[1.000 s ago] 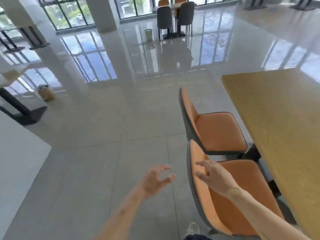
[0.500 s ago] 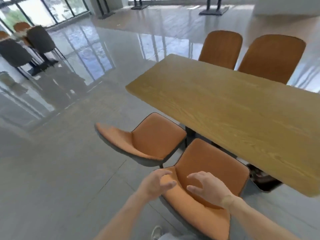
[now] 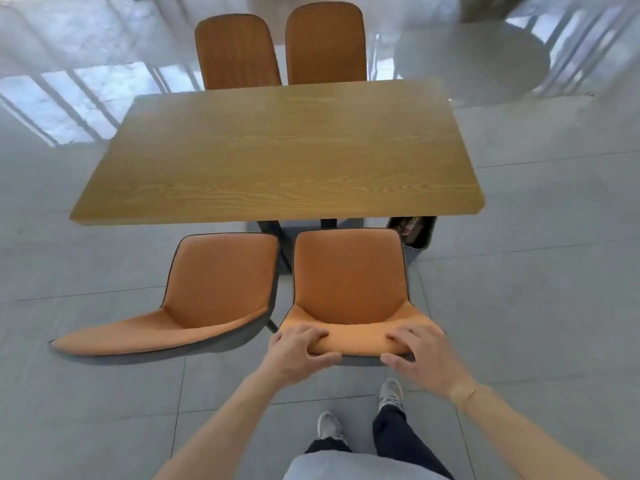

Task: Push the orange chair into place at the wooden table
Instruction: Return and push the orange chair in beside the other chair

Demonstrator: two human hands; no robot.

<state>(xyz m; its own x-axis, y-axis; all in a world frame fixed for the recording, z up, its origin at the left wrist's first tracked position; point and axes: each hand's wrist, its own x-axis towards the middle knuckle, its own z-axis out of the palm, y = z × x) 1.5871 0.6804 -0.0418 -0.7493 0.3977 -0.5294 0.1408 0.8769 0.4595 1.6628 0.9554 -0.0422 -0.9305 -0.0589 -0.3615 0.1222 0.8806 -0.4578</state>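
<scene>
Orange chair looks stiff, light, should slide on tile; left hand and right hand fingers curled over backrest top, good hold for pushing toward wooden surface.

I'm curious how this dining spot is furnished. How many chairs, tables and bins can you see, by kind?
Orange chairs: 4: held chair, chair beside it, two across the table
Wooden table: 1
Dark bin: 1
Total: 6

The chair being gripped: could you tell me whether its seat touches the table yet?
Apart. The head view shows floor and table legs between the chair seat's front edge and the table.
</scene>
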